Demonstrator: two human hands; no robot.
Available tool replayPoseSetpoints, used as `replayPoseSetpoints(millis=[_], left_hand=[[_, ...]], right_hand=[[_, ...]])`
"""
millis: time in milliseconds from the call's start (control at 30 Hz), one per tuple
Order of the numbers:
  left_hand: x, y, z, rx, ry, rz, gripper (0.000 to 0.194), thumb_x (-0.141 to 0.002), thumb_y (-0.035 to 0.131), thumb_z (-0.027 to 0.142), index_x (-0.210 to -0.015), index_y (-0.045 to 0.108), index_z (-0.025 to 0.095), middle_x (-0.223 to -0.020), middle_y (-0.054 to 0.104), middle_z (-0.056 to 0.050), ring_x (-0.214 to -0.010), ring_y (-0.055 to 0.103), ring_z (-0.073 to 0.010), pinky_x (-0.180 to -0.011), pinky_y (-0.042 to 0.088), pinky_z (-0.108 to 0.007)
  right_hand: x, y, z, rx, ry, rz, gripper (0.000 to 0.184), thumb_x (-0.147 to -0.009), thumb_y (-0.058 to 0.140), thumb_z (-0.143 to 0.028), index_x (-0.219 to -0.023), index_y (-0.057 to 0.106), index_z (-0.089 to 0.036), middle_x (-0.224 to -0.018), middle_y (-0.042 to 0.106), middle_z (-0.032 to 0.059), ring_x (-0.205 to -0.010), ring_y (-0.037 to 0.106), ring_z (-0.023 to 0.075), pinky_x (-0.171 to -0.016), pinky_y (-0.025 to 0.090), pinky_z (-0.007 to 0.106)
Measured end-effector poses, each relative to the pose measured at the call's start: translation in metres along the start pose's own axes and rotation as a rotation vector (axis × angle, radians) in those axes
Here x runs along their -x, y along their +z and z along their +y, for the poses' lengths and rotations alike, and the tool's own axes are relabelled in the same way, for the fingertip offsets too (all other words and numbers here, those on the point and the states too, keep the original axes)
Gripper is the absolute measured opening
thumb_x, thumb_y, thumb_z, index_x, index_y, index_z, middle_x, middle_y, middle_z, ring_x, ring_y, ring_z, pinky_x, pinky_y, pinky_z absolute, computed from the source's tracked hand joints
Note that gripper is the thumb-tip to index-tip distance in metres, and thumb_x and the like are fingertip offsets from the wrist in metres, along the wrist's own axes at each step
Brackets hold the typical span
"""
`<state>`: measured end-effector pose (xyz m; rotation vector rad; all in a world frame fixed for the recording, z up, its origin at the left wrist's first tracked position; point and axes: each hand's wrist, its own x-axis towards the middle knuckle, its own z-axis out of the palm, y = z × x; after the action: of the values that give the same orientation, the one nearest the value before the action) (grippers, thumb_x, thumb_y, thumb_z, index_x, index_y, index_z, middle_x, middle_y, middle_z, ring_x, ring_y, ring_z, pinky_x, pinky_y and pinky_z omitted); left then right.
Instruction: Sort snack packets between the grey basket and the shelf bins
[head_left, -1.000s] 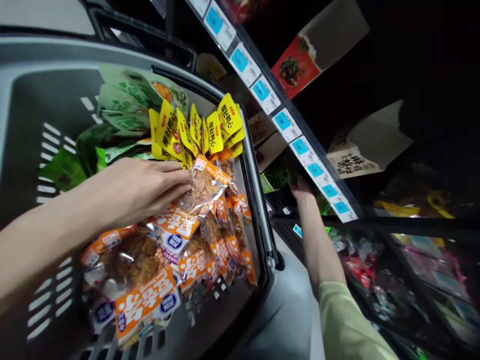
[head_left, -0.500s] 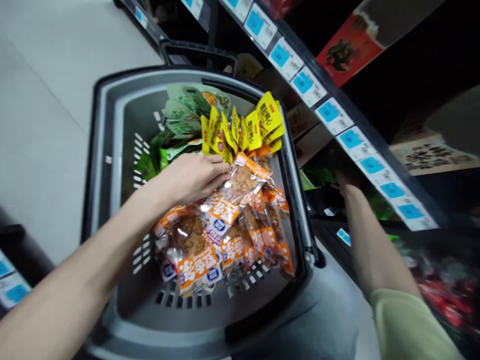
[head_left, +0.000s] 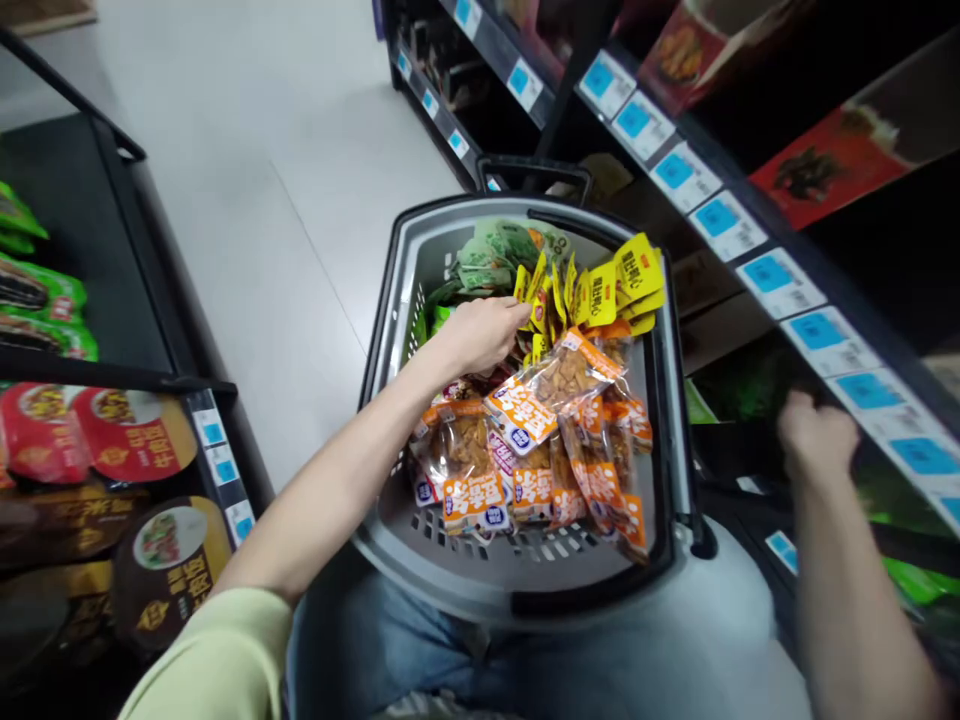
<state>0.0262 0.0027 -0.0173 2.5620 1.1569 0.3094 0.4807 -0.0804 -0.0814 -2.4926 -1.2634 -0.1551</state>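
A grey shopping basket (head_left: 450, 585) with a black rim sits in front of my knees. Inside it, my left hand (head_left: 489, 333) is closed, fingertips against the yellow snack packets (head_left: 600, 295); whatever it grips is hidden. Clear snack bags with orange labels (head_left: 517, 410) lie below this hand, and pale green packets (head_left: 491, 255) fan out behind it. Outside the basket on the right, my right hand (head_left: 817, 435) is curled into a blurred fist by the lower shelf, near dark green packets (head_left: 739, 385). Its back faces me, concealing anything in the fingers.
A black shelf with blue-and-white price tags (head_left: 772, 270) slants along the right, over my right forearm. On the left, another rack holds green packets (head_left: 45, 310) and red-lidded food bowls (head_left: 131, 430). Grey floor (head_left: 247, 130) stretches between them. The basket's handle (head_left: 536, 170) stands up at its far end.
The view has swung left and back, so the basket appears farther right and smaller. My right hand has drawn back from among the shelf's green packets. My left hand has shifted toward the yellow packets.
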Motion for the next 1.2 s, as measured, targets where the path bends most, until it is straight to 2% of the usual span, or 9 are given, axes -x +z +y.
replayPoseSetpoints(millis=[67,200,300,400,533,700,900,1033,1200], left_hand=[[0.001,-0.003,-0.003,-0.006,-0.05,-0.032,0.028,-0.086,0.041,0.02,-0.094,0.067,0.014,-0.088,0.069,-0.01,-0.075,0.063,-0.0196,-0.065,0.045,-0.031],[0.004,-0.008,-0.008,-0.102,-0.245,-0.085,0.033,-0.086,0.042,0.026,-0.084,0.071,0.012,-0.08,0.069,-0.014,-0.076,0.067,-0.0254,-0.068,0.048,-0.035],[0.007,-0.007,-0.011,-0.197,-0.406,-0.135,0.034,-0.087,0.041,0.024,-0.09,0.072,0.009,-0.087,0.069,-0.018,-0.085,0.068,-0.029,-0.071,0.05,-0.037],[0.013,-0.005,-0.015,-0.231,-0.464,-0.291,0.032,-0.085,0.045,0.014,-0.104,0.069,0.006,-0.102,0.067,-0.02,-0.1,0.064,-0.0294,-0.077,0.051,-0.034],[0.017,0.002,-0.021,-0.248,-0.49,-0.426,0.034,-0.083,0.051,0.011,-0.111,0.068,0.005,-0.116,0.061,-0.023,-0.11,0.058,-0.0312,-0.082,0.05,-0.034],[0.019,0.013,-0.023,-0.254,-0.531,-0.471,0.031,-0.083,0.052,0.011,-0.107,0.071,0.005,-0.114,0.063,-0.025,-0.108,0.058,-0.0312,-0.088,0.047,-0.036],[0.018,0.016,-0.018,-0.277,-0.565,-0.393,0.027,-0.082,0.056,0.009,-0.102,0.072,0.006,-0.112,0.065,-0.025,-0.11,0.059,-0.0322,-0.09,0.046,-0.036],[0.021,0.009,-0.017,-0.27,-0.583,-0.316,0.028,-0.081,0.052,0.003,-0.1,0.072,0.006,-0.098,0.069,-0.022,-0.099,0.066,-0.0295,-0.081,0.05,-0.033],[0.028,-0.003,-0.018,-0.286,-0.619,-0.159,0.031,-0.083,0.046,0.003,-0.105,0.069,0.006,-0.102,0.069,-0.024,-0.096,0.068,-0.0292,-0.077,0.05,-0.032]], right_hand=[[0.017,-0.02,-0.016,-0.046,0.058,-0.142,0.051,-0.089,0.044,-0.038,-0.122,0.066,-0.007,-0.118,0.065,0.031,-0.117,0.059,0.0384,-0.094,0.044,0.052],[0.064,-0.057,-0.088,-0.287,-0.222,-0.188,0.051,-0.09,0.041,-0.044,-0.124,0.065,-0.015,-0.137,0.057,0.0194,-0.131,0.05,0.0299,-0.109,0.036,0.045],[0.096,-0.064,-0.147,-0.41,-0.28,-0.262,0.055,-0.094,0.034,-0.048,-0.132,0.056,-0.014,-0.136,0.057,0.0177,-0.125,0.054,0.0272,-0.107,0.04,0.044],[0.112,-0.059,-0.18,-0.376,-0.418,-0.246,0.059,-0.095,0.036,-0.049,-0.138,0.047,-0.011,-0.147,0.043,0.0205,-0.136,0.042,0.0307,-0.112,0.033,0.05],[0.118,-0.054,-0.185,-0.301,-0.478,-0.195,0.057,-0.097,0.034,-0.048,-0.141,0.042,-0.014,-0.15,0.039,0.0191,-0.136,0.039,0.0335,-0.111,0.034,0.052],[0.119,-0.055,-0.181,-0.205,-0.498,-0.209,0.058,-0.095,0.036,-0.05,-0.141,0.043,-0.015,-0.152,0.034,0.0193,-0.128,0.045,0.0387,-0.103,0.041,0.056],[0.12,-0.057,-0.182,-0.208,-0.486,-0.228,0.058,-0.094,0.036,-0.05,-0.14,0.045,-0.016,-0.153,0.034,0.0175,-0.123,0.047,0.04,-0.096,0.046,0.055],[0.12,-0.057,-0.18,-0.234,-0.456,-0.249,0.058,-0.094,0.038,-0.048,-0.142,0.043,-0.016,-0.153,0.034,0.0168,-0.125,0.047,0.0399,-0.096,0.046,0.056],[0.121,-0.054,-0.177,-0.299,-0.474,-0.224,0.057,-0.093,0.043,-0.046,-0.14,0.045,-0.015,-0.151,0.036,0.018,-0.127,0.045,0.04,-0.098,0.044,0.057]])
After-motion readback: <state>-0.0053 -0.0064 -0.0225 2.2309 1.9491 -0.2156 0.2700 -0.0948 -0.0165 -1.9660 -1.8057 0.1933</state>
